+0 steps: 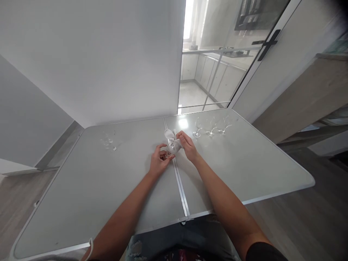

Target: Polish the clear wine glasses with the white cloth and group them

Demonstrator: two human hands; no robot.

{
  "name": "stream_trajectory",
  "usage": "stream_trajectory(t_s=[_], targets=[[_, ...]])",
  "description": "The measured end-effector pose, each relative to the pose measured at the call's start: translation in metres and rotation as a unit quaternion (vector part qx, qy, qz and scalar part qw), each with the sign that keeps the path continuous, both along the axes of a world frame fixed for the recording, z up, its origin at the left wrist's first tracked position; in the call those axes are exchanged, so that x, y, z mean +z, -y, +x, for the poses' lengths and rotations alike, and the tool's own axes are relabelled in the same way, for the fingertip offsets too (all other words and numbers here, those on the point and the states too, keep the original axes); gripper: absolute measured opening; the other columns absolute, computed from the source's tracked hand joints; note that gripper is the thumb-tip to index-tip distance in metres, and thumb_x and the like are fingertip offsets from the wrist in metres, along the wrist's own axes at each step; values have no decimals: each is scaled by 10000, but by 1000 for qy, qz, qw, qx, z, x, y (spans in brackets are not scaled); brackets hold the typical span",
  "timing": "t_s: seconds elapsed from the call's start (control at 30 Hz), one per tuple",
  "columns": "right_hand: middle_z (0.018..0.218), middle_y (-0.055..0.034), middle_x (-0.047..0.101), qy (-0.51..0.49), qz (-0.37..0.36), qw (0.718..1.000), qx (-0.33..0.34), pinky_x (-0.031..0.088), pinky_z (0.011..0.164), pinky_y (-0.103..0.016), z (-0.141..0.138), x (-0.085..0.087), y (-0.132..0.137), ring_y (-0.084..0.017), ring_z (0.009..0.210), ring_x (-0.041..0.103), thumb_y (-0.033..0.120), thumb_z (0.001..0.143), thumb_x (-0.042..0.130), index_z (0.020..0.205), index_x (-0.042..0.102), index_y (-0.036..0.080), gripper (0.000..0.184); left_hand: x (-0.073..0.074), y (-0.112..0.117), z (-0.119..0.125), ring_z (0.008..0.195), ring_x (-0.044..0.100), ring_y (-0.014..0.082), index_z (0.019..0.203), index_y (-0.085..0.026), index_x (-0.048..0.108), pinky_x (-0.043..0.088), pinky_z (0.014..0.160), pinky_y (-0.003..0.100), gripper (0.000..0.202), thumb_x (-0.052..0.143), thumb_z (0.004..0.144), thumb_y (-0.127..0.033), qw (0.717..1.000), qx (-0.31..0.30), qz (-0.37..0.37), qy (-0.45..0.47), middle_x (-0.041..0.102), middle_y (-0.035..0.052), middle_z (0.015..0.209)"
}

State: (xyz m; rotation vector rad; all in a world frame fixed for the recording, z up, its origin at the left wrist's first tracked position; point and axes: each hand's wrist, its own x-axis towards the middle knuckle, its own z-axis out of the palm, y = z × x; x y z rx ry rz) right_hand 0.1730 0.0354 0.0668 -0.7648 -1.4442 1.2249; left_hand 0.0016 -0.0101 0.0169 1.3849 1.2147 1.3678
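Note:
Over the table's middle seam, my left hand (pixel 160 158) is closed around the lower part of a small stemmed glass (pixel 170 149). The glass is tilted, and its foot is partly hidden by my fingers. My right hand (pixel 187 144) pinches a white cloth (pixel 170 135), which is bunched at the mouth of the glass and seems partly inside it. A loose fold of the cloth sticks up beyond the rim. To the right stand three clear stemmed glasses in a row: a near one (pixel 197 133), a middle one (pixel 210 132) and a far one (pixel 223 130).
On the left half of the folding table (pixel 108 188) lies clear glassware (pixel 108 142), too faint to count. A white wall (pixel 130 65) borders the far edge. A glass door (pixel 212 72) with a black handle (pixel 268 44) stands behind the right half.

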Motion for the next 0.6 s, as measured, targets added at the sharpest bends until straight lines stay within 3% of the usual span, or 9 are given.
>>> stream_trajectory(t_s=[0.1, 0.23, 0.4, 0.5, 0.6], targets=[[714, 15, 318, -7, -14, 1000, 1, 250, 586, -294, 3, 1, 0, -157, 629, 259, 729, 922, 462, 812, 479, 241, 500, 3, -2, -1, 378, 427, 68, 1089, -191, 573, 321, 408, 194, 544, 842, 705, -467, 991, -67, -84, 85, 618, -44, 600], [708, 8, 354, 28, 16, 999, 27, 271, 603, -296, 10, 1, 2, -163, 635, 286, 768, 891, 469, 839, 518, 241, 531, 6, -5, -7, 328, 327, 38, 1072, -177, 546, 327, 364, 195, 531, 809, 750, -508, 951, -194, -158, 183, 594, -43, 584], [689, 12, 352, 37, 37, 998, 45, 276, 606, -295, 13, -3, 2, -155, 629, 290, 761, 881, 506, 835, 524, 237, 526, 9, -6, -15, 348, 222, 9, 1067, -168, 569, 329, 360, 190, 468, 758, 809, -509, 906, -287, -220, 220, 505, -68, 600], [684, 18, 348, 35, 39, 998, 47, 269, 601, -292, 12, -5, -1, -149, 622, 295, 739, 896, 513, 834, 522, 235, 508, 5, -6, -13, 341, 243, 20, 1060, -186, 557, 311, 366, 191, 478, 757, 797, -531, 924, -258, -203, 194, 513, -69, 589], [710, 14, 364, 56, 37, 997, 45, 273, 612, -294, 11, -3, -4, -152, 640, 307, 736, 907, 497, 809, 508, 231, 514, -2, -4, -7, 376, 353, 56, 1068, -212, 558, 310, 419, 187, 500, 813, 741, -492, 980, -128, -106, 109, 557, -64, 570]])
